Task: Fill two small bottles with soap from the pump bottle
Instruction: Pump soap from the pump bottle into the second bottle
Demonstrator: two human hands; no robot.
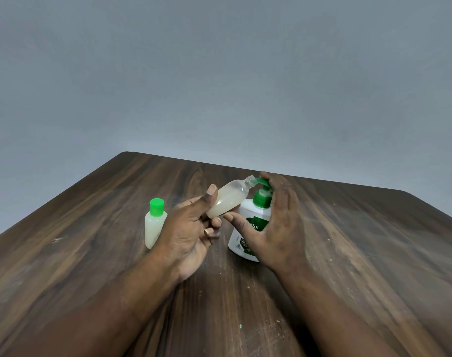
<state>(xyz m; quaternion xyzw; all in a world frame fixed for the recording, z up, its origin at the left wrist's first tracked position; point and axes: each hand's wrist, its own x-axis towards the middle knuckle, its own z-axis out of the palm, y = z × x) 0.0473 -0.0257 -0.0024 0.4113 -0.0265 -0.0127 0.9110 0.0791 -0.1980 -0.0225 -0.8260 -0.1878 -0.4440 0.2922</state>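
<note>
Across the lower half of the view spreads a dark, wood-grained table (348, 253). Its far corner points to eleven o'clock and its far edge runs off toward three o'clock. Behind it a plain grey wall (219, 73) fills the upper half. The tabletop is worn, with pale specks (279, 321) scattered over the near part at six o'clock and a small greenish fleck (240, 326) among them.

Near the middle of the table stands the white pump bottle (248, 211), upright, with a green label and a green pump head (262, 199). The right hand (279, 222) comes in from five o'clock. Its fingers (276, 184) lie nearly straight over the top of the pump head, and its thumb stretches out across the front of the label.

The left hand (191, 235) reaches in from seven o'clock and grips the open small bottle (227, 202) between thumb (212, 191) and curled fingers. That bottle has no cap and is held off the table, tilted so that its neck points to two o'clock, right at the pump's spout. Cloudy, pale liquid fills much of its body.

At nine o'clock from the pump bottle, just behind the left wrist, the capped small bottle (154, 225) stands upright on the table. It wears a green cap (157, 207) and holds the same pale liquid.
</note>
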